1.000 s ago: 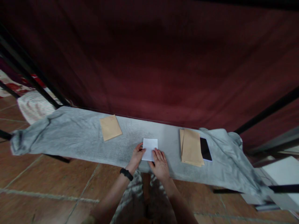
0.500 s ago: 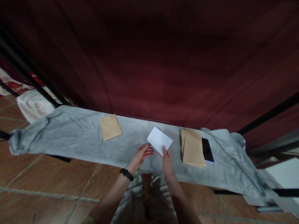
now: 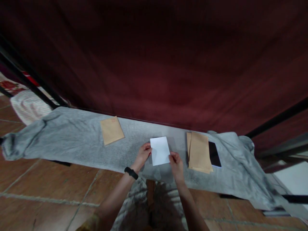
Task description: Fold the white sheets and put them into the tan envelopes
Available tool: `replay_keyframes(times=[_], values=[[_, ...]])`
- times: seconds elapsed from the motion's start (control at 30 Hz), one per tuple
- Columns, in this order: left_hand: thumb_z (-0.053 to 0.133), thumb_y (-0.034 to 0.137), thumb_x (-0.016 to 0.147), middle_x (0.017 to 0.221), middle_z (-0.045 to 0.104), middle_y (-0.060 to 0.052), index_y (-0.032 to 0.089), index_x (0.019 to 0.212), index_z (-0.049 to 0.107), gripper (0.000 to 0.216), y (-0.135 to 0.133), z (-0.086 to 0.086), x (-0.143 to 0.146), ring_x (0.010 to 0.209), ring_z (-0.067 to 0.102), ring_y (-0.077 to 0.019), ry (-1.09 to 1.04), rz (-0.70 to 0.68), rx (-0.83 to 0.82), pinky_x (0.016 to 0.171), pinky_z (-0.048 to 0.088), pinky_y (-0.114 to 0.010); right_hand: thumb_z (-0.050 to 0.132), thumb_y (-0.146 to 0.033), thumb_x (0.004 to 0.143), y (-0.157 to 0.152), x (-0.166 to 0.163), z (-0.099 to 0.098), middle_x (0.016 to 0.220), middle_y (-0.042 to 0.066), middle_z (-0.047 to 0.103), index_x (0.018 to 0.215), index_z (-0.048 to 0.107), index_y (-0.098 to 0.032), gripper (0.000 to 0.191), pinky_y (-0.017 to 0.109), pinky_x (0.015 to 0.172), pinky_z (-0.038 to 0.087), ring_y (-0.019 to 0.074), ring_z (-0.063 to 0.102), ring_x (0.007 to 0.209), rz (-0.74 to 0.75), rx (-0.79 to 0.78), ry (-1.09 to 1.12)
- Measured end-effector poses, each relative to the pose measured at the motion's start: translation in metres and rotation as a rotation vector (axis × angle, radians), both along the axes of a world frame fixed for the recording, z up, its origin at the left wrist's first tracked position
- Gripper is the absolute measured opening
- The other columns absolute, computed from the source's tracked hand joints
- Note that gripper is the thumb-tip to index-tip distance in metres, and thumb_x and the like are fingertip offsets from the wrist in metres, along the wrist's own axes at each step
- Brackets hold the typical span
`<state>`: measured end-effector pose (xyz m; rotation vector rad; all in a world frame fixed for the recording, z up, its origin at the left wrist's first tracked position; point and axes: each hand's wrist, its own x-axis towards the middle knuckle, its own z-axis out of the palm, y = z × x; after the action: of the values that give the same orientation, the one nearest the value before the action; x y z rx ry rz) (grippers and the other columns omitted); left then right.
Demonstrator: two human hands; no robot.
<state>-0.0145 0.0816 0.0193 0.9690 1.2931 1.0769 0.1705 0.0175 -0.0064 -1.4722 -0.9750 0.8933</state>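
A folded white paper (image 3: 160, 150) is held upright-long between both hands over the grey cloth (image 3: 72, 141) that covers a narrow bench. My left hand (image 3: 143, 154), with a black band on its wrist, pinches the paper's left edge. My right hand (image 3: 176, 162) pinches its lower right corner. A single brown envelope (image 3: 111, 130) lies on the cloth to the left. To the right lies a stack of brown envelopes (image 3: 199, 151).
A dark phone (image 3: 214, 154) lies beside the envelope stack, partly under it. A dark red curtain (image 3: 154, 64) hangs right behind the bench. Black metal bars (image 3: 29, 81) slant at both sides. Brown floor tiles (image 3: 48, 189) run below, and a striped white cloth (image 3: 27, 107) lies at far left.
The paper lay flat under both hands, was lifted and tilted by my right hand, and is now turned lengthwise with both hands gripping its sides.
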Motion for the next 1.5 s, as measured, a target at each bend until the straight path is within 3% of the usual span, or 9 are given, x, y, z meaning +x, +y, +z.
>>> replay_keyframes(times=[0.17,0.3,0.47,0.6,0.87,1.07,1.17,1.33,1.5], values=[[0.059,0.013,0.073,0.070,0.063,0.001,0.017,0.106,0.068,0.034,0.010,-0.009,0.007,0.067,0.060,-0.0168,0.217,0.003,0.078,0.072,0.049,-0.030,0.042,-0.029,0.094,-0.005,0.002,-0.007,0.105,0.011,0.072,0.125,0.060,-0.019,0.037,0.036,0.084,0.050,0.0244,0.067,0.094,0.058,0.046,-0.608],[0.055,0.018,0.086,0.129,0.062,-0.013,0.017,0.136,0.054,0.051,-0.002,-0.017,0.015,0.120,0.057,-0.0251,0.679,-0.014,0.380,0.104,0.042,-0.040,0.040,-0.020,0.095,-0.009,-0.002,-0.014,0.113,0.015,0.068,0.123,0.064,-0.018,0.036,0.041,0.094,0.047,0.0270,0.062,0.105,0.051,0.069,-0.971],[0.043,0.044,0.099,0.158,0.039,-0.008,0.026,0.147,0.046,0.051,-0.022,-0.031,0.026,0.148,0.029,-0.0281,1.233,-0.377,0.678,0.120,0.022,-0.051,0.037,-0.017,0.098,-0.014,-0.007,-0.017,0.141,0.015,0.056,0.138,0.054,-0.015,0.043,0.045,0.107,0.039,0.0263,0.051,0.128,0.140,0.181,-1.139],[0.034,0.047,0.101,0.161,0.033,-0.007,0.025,0.152,0.039,0.055,-0.021,-0.038,0.023,0.150,0.027,-0.0231,1.366,-0.438,0.661,0.123,0.018,-0.047,0.040,-0.024,0.101,-0.015,-0.011,-0.014,0.150,0.014,0.049,0.143,0.050,-0.015,0.044,0.050,0.115,0.029,0.0277,0.043,0.139,0.196,0.166,-1.204],[0.037,0.044,0.100,0.156,0.041,-0.010,0.019,0.151,0.041,0.057,0.003,-0.025,-0.007,0.150,0.025,-0.0275,1.347,-0.315,0.544,0.123,0.012,-0.052,0.039,-0.025,0.100,-0.014,-0.013,-0.011,0.154,0.015,0.043,0.149,0.043,-0.013,0.050,0.054,0.116,0.028,0.0296,0.041,0.141,0.241,0.099,-1.171],[0.038,0.036,0.097,0.162,0.026,-0.018,0.011,0.151,0.037,0.059,0.024,-0.001,-0.076,0.152,0.013,-0.0359,1.433,0.133,0.356,0.120,0.006,-0.062,0.041,-0.027,0.099,-0.015,-0.013,-0.012,0.153,0.016,0.043,0.149,0.042,-0.015,0.052,0.057,0.116,0.027,0.0313,0.041,0.141,0.243,0.115,-1.090],[0.037,0.034,0.098,0.160,0.028,-0.024,0.005,0.150,0.034,0.060,0.031,0.004,-0.124,0.148,0.020,-0.0406,1.534,0.256,0.172,0.114,0.020,-0.064,0.039,-0.027,0.100,-0.015,-0.013,-0.014,0.154,0.016,0.042,0.149,0.043,-0.014,0.051,0.057,0.116,0.026,0.0315,0.041,0.140,0.241,0.109,-1.127],[0.036,0.033,0.101,0.137,0.057,-0.015,0.016,0.128,0.056,0.038,0.031,0.006,-0.174,0.127,0.047,-0.0316,1.561,0.057,0.204,0.101,0.037,-0.048,0.038,-0.028,0.100,-0.015,-0.012,-0.017,0.154,0.015,0.043,0.149,0.042,-0.013,0.052,0.054,0.116,0.025,0.0315,0.041,0.140,0.238,0.106,-1.167],[0.038,0.019,0.100,0.117,0.067,-0.012,0.015,0.116,0.063,0.030,0.027,0.023,-0.183,0.113,0.054,-0.0276,1.573,-0.019,0.284,0.103,0.031,-0.048,0.038,-0.027,0.100,-0.014,-0.011,-0.019,0.153,0.016,0.045,0.149,0.043,-0.014,0.051,0.054,0.116,0.025,0.0303,0.042,0.139,0.229,0.121,-1.185]])
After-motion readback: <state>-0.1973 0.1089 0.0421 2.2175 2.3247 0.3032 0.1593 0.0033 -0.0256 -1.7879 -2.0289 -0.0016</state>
